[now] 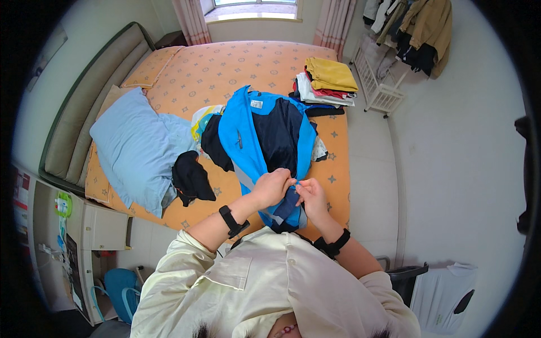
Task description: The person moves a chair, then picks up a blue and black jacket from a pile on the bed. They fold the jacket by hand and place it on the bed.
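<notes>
A blue jacket (236, 135) with a dark navy lining and grey bands is spread on the bed, its collar pointing away from me and its front partly open. At the lower front edges, my left hand (274, 186) pinches the blue fabric between thumb and fingers. Just to its right, my right hand (312, 196) also grips the jacket at the same spot, fingertips nearly touching the left ones. What small part lies between the fingertips, perhaps the zipper's lower end, is too hidden to tell. Black straps circle both wrists.
The bed (253, 63) has an orange patterned sheet. A light blue pillow (135, 143) and a black garment (192, 179) lie left of the jacket. Folded clothes (329, 80) are stacked at the far right, yellow on top. Other garments show beneath the jacket. A white rack (380, 93) stands beyond the bed.
</notes>
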A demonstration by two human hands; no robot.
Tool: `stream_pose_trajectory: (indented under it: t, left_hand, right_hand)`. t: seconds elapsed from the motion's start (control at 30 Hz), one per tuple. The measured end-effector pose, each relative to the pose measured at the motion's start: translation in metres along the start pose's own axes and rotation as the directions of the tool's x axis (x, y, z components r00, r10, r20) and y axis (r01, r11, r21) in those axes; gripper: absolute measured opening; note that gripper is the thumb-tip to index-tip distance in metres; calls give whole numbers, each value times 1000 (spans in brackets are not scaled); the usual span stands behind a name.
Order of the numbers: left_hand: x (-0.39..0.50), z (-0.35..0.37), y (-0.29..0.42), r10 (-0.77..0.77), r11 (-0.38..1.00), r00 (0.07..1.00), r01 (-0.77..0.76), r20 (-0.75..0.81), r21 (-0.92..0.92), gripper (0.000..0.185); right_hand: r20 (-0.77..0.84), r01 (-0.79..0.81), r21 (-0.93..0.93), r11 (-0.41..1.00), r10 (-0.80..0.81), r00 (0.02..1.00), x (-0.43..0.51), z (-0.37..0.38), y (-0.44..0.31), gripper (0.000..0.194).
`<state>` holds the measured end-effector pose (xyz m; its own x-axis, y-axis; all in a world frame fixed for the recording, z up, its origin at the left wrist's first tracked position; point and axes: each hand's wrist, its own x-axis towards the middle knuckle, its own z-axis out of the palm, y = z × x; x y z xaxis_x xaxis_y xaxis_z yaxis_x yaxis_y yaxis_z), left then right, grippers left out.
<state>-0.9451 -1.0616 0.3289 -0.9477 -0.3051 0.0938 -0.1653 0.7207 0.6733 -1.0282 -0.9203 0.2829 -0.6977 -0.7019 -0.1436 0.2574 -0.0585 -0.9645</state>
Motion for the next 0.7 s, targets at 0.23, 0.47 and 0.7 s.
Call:
stream_pose_trajectory:
  t: [0.23, 0.47, 0.7]
  left_hand:
    - [3, 11, 2, 473, 860, 840, -375, -266, 346, 20]
    - [6, 30, -6, 137, 958, 986, -157, -99, -239, 20]
    - [9, 43, 7, 90, 984, 995, -96, -48, -149, 22]
  right_hand:
    - [-104, 40, -109, 993, -51, 993, 4, 2, 2, 11]
    - [-103, 40, -1, 999, -40, 994, -7, -6, 3, 8]
    - [-140, -15, -70, 997, 5, 990, -22, -20, -1, 14]
